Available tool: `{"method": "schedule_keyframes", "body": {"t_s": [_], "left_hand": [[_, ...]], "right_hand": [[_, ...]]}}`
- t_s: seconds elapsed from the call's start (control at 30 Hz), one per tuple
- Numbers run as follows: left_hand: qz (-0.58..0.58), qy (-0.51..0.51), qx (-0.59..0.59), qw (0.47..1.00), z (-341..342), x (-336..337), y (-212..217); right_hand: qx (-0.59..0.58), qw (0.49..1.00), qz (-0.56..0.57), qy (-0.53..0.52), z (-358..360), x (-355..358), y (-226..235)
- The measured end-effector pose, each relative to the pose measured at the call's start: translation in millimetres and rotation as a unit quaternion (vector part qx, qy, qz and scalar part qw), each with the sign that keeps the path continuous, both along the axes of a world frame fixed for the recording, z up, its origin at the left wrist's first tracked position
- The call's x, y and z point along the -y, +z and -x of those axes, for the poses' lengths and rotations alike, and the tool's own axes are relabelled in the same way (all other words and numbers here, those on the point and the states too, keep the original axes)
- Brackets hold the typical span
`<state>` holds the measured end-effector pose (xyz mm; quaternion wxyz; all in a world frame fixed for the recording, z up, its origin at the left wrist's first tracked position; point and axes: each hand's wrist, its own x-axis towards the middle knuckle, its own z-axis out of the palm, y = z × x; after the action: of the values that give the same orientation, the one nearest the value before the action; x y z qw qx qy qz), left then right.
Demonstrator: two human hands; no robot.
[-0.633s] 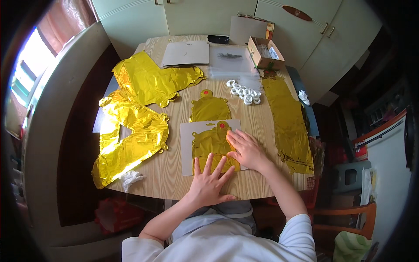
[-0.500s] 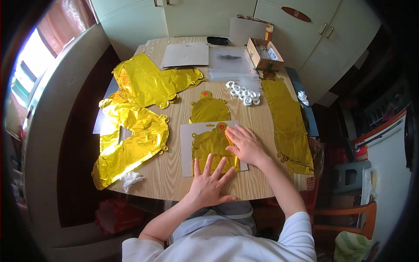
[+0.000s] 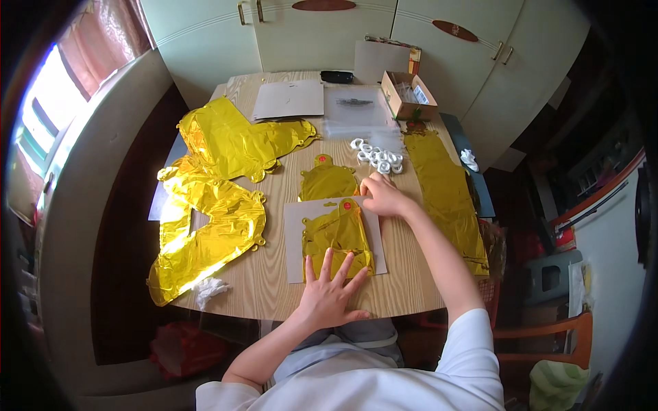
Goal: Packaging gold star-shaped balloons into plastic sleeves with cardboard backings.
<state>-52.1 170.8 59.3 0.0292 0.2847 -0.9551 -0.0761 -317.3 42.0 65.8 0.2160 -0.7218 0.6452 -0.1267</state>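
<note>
Fingers spread, my left hand [image 3: 327, 294] lies over the lower edge of a folded gold foil balloon [image 3: 334, 229] with a red dot on its top tab. That balloon rests on a grey card [image 3: 295, 240] with a hanging slot, near the table's front edge. Beyond the card my right hand [image 3: 384, 196] is closed, fingers curled, just below a pile of small white rings [image 3: 378, 156] that look like ribbon rolls. Its fingertips are partly hidden, so what they hold does not show. Another folded gold balloon [image 3: 327, 179] lies just behind the card.
Large gold foil balloons [image 3: 212, 240] spread over the table's left side, with a crumpled white tissue [image 3: 210, 291] beside them. A long gold foil stack [image 3: 445, 198] lies at right. Farther back are grey cards [image 3: 291, 99], clear bags [image 3: 356, 120], a cardboard box [image 3: 410, 99] and a black case [image 3: 336, 77].
My right hand has left the folded balloon and moved away from me, up to the white rings, its fingers now curled. My left hand stays spread on the balloon.
</note>
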Motion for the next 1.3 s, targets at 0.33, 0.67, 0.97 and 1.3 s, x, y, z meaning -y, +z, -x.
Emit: {"method": "schedule_keyframes", "body": {"t_s": [0.33,0.67,0.97,1.3], "left_hand": [[-0.009,0.006,-0.002,1.0,-0.3,-0.2,2.0],[0.002,0.006,-0.018,1.0,1.0,-0.9,-2.1],[-0.009,0.199,-0.233,0.952,-72.2,16.5,-5.1],[-0.036,0.107,-0.182,0.977,-53.1,16.7,26.2]], "right_hand": [[0.132,0.952,0.249,-0.119,28.1,-7.6,64.2],[0.153,0.894,0.415,-0.071,20.1,-110.3,119.3],[0.059,0.85,0.456,0.258,-30.1,-214.7,40.9],[0.004,0.897,0.299,0.326,-30.1,-213.1,0.4]]}}
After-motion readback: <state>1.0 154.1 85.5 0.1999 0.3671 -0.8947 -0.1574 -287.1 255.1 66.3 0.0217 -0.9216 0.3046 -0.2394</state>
